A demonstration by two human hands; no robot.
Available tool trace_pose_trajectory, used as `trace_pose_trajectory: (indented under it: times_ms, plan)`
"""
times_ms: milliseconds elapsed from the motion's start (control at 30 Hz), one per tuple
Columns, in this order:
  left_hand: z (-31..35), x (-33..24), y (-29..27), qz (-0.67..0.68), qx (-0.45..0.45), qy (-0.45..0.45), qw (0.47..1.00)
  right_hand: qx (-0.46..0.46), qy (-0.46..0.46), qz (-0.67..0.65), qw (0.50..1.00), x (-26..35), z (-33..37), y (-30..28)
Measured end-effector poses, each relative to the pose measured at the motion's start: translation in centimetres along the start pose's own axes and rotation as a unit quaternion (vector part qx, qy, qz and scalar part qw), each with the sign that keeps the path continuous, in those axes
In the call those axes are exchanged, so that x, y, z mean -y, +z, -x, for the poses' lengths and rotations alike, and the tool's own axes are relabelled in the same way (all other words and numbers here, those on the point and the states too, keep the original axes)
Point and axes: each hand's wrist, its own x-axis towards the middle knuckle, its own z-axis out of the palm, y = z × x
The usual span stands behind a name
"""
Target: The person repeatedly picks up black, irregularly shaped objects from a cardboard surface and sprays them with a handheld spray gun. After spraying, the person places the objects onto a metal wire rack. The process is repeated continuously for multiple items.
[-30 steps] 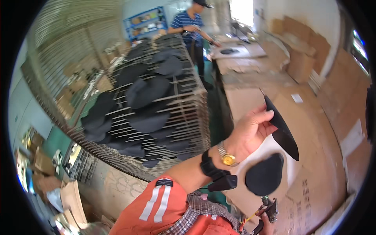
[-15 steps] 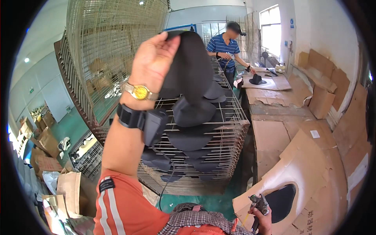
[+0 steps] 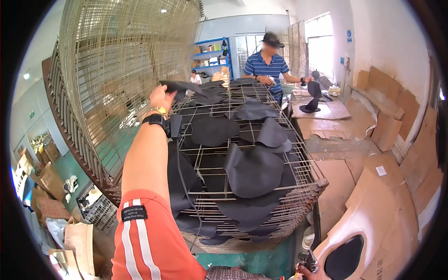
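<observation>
My left hand (image 3: 161, 99) is stretched out to the rack's far left, its fingers closed on the edge of a black sheet piece (image 3: 182, 87), thin and curved. Below it, several more black pieces (image 3: 255, 170) lie on the wire drying rack (image 3: 212, 192), some flat, some curled up. At the lower right, my right hand (image 3: 305, 272) is wrapped round a metal spray gun (image 3: 308, 260); most of that hand is cut off by the frame's edge. Beside the spray gun, a black oval piece (image 3: 344, 256) lies on cardboard (image 3: 373, 205) with a whitish haze around it.
A tilted stack of wire racks (image 3: 126, 56) rises at the left. Across the bench, a person in a striped shirt (image 3: 266, 65) holds a black piece over another one. Cardboard boxes (image 3: 79, 242) and a plastic crate (image 3: 95, 207) stand on the green floor at left. Blue shelves (image 3: 210, 58) are behind.
My left hand has carried the black piece away from me and to the left, down to the rack's far part. The person opposite has lifted a black piece off the bench.
</observation>
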Motion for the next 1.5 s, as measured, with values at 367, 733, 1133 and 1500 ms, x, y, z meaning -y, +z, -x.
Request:
trace_pose_trajectory:
  times_ms: [367, 733, 1133, 1500]
  plan:
    - [9.8, -6.1, 1.1, -0.135, -0.116, -0.029, 0.984, 0.016, -0.02, -0.002, 1.0, 1.7, -1.0, 1.0]
    - [39.1, -2.1, 8.7, 0.044, 0.411, -0.002, 0.911, 0.009, -0.193, -0.12, 0.974, -6.0, 2.2, -5.6]
    - [58.9, 22.1, 11.0, -0.228, 0.757, -0.284, 0.543, -0.242, -0.086, -0.102, 0.961, -4.1, 20.2, -11.1]
    - [64.0, 32.7, 8.4, -0.247, 0.768, -0.336, 0.486, -0.461, -0.122, -0.189, 0.858, -9.2, 26.2, -7.2]
